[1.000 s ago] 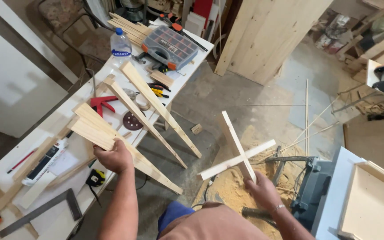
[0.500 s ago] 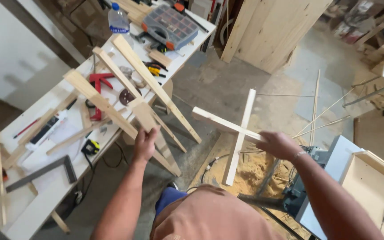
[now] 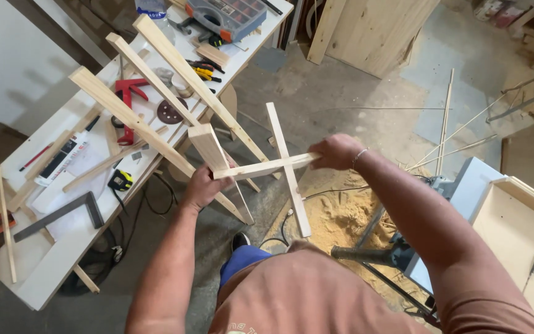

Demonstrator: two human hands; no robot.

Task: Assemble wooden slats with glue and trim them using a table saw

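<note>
Workshop with grey concrete floor and a heap of sawdust near the feet. A white workbench stands at the left, with a red clamp, a yellow tape measure and a grey compartment box at its far end. The left hand is closed around a frame of three long slats. The right hand grips one arm of a wooden cross, whose other arm end touches the frame's thick handle piece.
</note>
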